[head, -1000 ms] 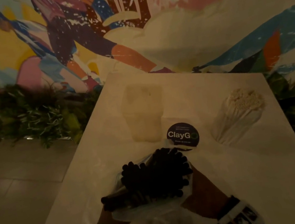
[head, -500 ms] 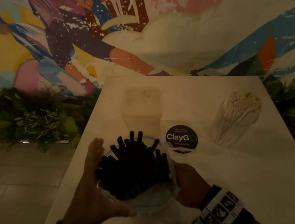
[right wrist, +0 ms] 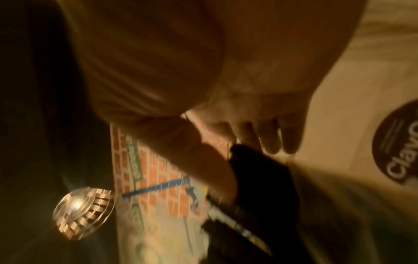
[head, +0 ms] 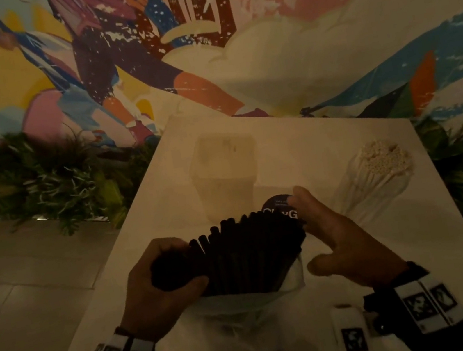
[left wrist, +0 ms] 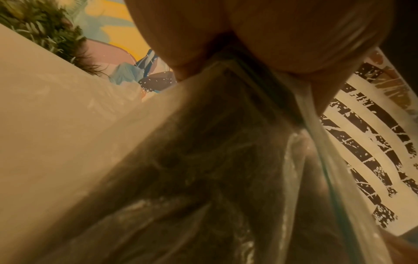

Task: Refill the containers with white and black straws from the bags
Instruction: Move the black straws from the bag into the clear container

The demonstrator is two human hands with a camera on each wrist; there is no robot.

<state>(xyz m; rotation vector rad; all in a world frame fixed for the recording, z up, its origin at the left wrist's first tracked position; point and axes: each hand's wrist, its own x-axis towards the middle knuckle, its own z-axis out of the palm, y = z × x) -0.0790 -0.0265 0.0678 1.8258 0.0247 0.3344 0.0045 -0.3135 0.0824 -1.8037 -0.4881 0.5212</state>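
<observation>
a: head view first, from the left. what's the left hand (head: 162, 282) doing?

b: its fingers (head: 164, 244) and thumb are curled around a clump of the thin black straws (head: 246, 252), at the left side of the bundle.

a: and the bundle itself?

b: it stands fanned out of the mouth of a crumpled clear plastic bag (head: 245, 304), near the front middle of the pale desk (head: 325, 141). the left wrist view shows the bag's film (left wrist: 226, 160) running down from that grip.

a: behind it?

b: a clear, squarish plastic container (head: 225, 176) stands upright, apart from the straws. just right of it lies a round dark sticker (head: 278, 208), partly covered.

a: right hand (head: 346, 245)?

b: held loose, its fingers straight and pressed against the right side of the black straws, thumb apart. nothing gripped.

a: far right?

b: a bundle of white straws in a clear bag (head: 375, 179) lies on the desk, well apart from the hands.
</observation>
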